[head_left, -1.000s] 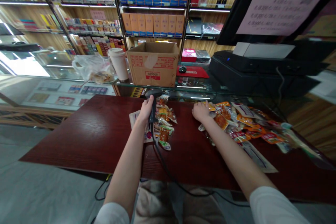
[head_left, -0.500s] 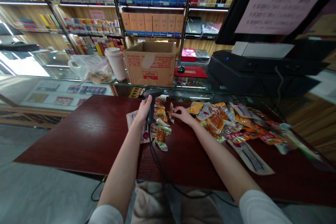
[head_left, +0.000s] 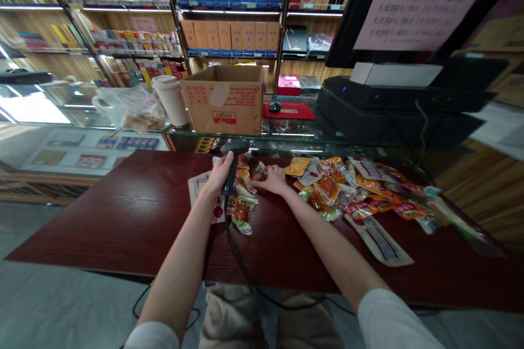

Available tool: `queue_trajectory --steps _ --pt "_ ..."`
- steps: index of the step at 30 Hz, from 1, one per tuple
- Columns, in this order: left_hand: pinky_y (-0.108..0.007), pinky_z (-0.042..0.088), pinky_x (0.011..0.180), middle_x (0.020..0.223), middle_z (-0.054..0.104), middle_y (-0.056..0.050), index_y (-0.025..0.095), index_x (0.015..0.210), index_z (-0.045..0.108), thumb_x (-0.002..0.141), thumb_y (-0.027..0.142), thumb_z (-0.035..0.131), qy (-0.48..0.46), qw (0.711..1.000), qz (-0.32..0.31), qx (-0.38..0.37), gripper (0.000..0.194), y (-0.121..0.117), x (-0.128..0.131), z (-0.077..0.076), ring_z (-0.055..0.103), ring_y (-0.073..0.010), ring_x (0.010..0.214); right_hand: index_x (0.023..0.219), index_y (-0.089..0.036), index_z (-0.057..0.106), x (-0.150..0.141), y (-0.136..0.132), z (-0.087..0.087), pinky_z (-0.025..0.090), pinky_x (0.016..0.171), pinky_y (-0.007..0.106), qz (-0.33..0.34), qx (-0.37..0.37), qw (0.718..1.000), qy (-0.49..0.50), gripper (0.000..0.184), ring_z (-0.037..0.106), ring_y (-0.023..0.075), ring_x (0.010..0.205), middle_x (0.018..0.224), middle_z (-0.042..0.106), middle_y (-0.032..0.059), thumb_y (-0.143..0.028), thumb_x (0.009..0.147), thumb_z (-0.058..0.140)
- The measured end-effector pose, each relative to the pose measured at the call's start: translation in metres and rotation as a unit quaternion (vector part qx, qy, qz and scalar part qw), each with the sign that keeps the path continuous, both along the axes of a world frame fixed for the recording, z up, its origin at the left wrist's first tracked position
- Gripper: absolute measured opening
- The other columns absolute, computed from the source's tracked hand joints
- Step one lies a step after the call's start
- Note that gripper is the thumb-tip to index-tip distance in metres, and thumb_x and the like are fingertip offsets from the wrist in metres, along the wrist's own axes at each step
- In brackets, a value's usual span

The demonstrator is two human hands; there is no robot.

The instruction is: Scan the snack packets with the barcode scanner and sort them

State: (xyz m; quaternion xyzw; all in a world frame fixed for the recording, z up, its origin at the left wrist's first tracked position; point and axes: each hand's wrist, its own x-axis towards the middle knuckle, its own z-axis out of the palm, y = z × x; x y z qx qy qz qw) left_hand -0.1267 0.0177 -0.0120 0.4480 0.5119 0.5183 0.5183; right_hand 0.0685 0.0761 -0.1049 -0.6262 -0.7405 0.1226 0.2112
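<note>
The left hand (head_left: 221,173) is closed around the grip of a black scanner (head_left: 231,175), its thumb uppermost and the scanner's head pointing away from the person. From the base of the grip a black cable (head_left: 241,265) runs toward the person and over the near edge of the table (head_left: 94,218).

The right hand (head_left: 274,180), knuckles up, holds a small brown packet (head_left: 259,172) between thumb and fingers, the opening narrow. This packet is near the scanner, at the right side of a short row of clear packets (head_left: 242,211) on the table. A flat white packet (head_left: 198,184) lies partly beneath the left hand.

To the right of the right hand spreads a heap (head_left: 327,190) of orange, red and clear packets, several overlapping; a long pale packet (head_left: 380,241) extends from its near side.

Beyond the table, on a glass counter (head_left: 303,136), are a bag (head_left: 118,104), a white cup (head_left: 172,102) and an open carton (head_left: 223,109). A monitor (head_left: 352,16) bearing a pink notice (head_left: 421,5) stands at the right.
</note>
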Motion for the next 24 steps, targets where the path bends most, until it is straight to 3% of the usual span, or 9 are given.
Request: queue_trajectory --steps 3,6,13,17,24 --pt "-0.023 0.037 0.039 0.053 0.057 -0.001 0.013 0.096 0.068 0.085 0.07 0.056 0.011 1.0 -0.008 -0.007 0.06 0.0 0.002 0.0 0.05 -0.0114 0.039 0.125 -0.019 0.052 0.006 -0.001 0.001 0.046 0.098 0.044 -0.002 0.033 0.994 0.109 0.073 0.059 0.031 0.115 0.12 0.061 0.0134 -0.048 0.065 0.082" --pt "-0.022 0.037 0.039 0.052 0.056 -0.001 0.013 0.098 0.067 0.087 0.068 0.055 0.003 1.0 -0.02 -0.011 0.058 -0.002 0.005 0.002 0.049 -0.0108 0.039 0.142 -0.02 0.035 0.022 0.0 0.005 0.049 0.096 0.038 0.004 0.09 0.968 0.234 0.082 0.062 0.0252 0.112 0.126 0.061 0.0129 -0.033 0.072 0.076" --pt "-0.021 0.04 0.04 0.052 0.056 0.0 0.015 0.1 0.067 0.089 0.064 0.055 -0.022 0.996 -0.086 -0.013 0.052 -0.006 0.015 0.0 0.052 -0.0117 0.041 0.158 -0.015 -0.007 0.042 0.006 0.011 0.052 0.093 0.043 -0.06 0.129 0.945 0.295 0.117 0.068 0.0286 0.107 0.123 0.066 0.0181 -0.031 0.075 0.074" --pt "-0.021 0.042 0.04 0.053 0.058 -0.001 0.014 0.101 0.067 0.089 0.063 0.055 -0.028 0.993 -0.115 -0.013 0.053 -0.006 0.021 -0.004 0.053 -0.0114 0.042 0.158 -0.015 -0.009 0.039 0.003 0.013 0.052 0.093 0.044 -0.066 0.118 0.943 0.304 0.122 0.069 0.0298 0.106 0.12 0.069 0.0169 -0.029 0.072 0.076" --pt "-0.022 0.041 0.042 0.051 0.054 0.001 0.012 0.105 0.067 0.086 0.066 0.058 -0.041 0.99 -0.133 0.002 0.058 -0.009 0.027 -0.004 0.049 -0.0111 0.041 0.158 -0.017 0.0 0.038 -0.002 0.017 0.05 0.097 0.043 -0.05 0.126 0.934 0.33 0.115 0.068 0.0293 0.111 0.121 0.068 0.0173 -0.027 0.072 0.076"
